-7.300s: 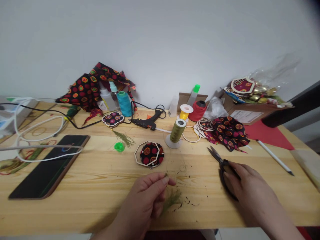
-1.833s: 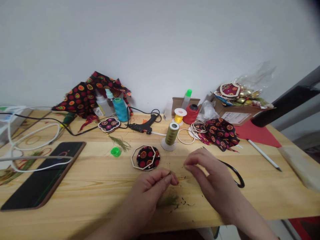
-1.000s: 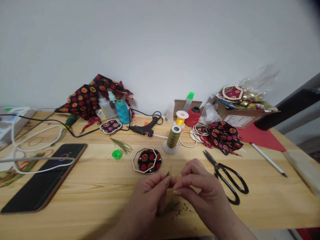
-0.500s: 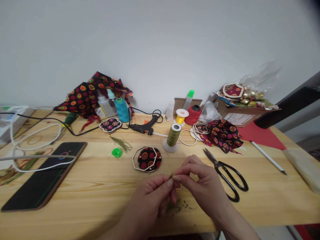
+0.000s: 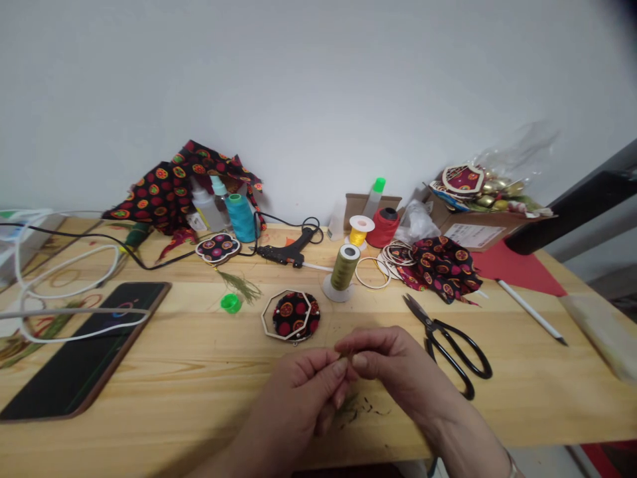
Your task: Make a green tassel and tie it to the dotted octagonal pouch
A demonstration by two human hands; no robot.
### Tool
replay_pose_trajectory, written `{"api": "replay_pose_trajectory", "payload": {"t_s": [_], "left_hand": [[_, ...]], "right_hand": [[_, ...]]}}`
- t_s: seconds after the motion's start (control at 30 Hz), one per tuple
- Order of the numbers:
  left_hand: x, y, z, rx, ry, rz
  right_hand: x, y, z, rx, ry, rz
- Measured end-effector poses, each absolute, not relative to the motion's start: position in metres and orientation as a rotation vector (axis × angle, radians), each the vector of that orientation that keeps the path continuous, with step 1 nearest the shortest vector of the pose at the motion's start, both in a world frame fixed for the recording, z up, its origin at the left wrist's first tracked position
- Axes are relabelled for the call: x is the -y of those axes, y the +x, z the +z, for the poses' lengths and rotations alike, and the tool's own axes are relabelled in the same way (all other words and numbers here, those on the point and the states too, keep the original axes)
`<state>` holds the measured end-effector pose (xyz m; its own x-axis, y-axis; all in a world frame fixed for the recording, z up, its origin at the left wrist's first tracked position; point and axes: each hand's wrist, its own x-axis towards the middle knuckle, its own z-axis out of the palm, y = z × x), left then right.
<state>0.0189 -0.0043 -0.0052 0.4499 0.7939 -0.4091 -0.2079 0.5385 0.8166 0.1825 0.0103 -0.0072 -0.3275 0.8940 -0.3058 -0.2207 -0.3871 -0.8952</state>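
My left hand (image 5: 306, 392) pinches a small tuft of olive-green thread (image 5: 344, 356) between thumb and forefinger; most of it is hidden by the fingers. Against those fingertips, my right hand (image 5: 393, 365) has its thumb and index finger closed on the same thread. Beneath the hands, dark scraps (image 5: 363, 410) and some green strands lie on the wooden table (image 5: 199, 385). Just beyond them rests a patterned round fabric piece (image 5: 298, 312) with an octagonal wooden frame (image 5: 263, 317) over it. An olive thread spool (image 5: 344, 269) stands upright behind.
Black-handled scissors (image 5: 448, 345) lie open to the right, beside a white pencil (image 5: 532, 312). A phone (image 5: 84, 358) and white cable (image 5: 70, 292) are at left. A glue gun (image 5: 288, 251), green cap (image 5: 231, 303) and tasselled ornament (image 5: 217, 249) sit farther back.
My right hand's fingers have shifted, the index now reaching over the left fingertips and the other fingers lowered. The left hand stays nearly in place, and the view has moved slightly.
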Motion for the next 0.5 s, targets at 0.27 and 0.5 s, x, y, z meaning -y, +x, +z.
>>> {"api": "replay_pose_trajectory", "payload": {"t_s": [0.27, 0.5], "left_hand": [[0.004, 0.019, -0.002, -0.947, 0.799, 0.566], [-0.001, 0.018, 0.006, -0.945, 0.851, 0.396]], "right_hand": [[-0.017, 0.185, -0.008, 0.984, -0.967, 1.977], [-0.022, 0.193, -0.007, 1.119, -0.924, 2.094]]}}
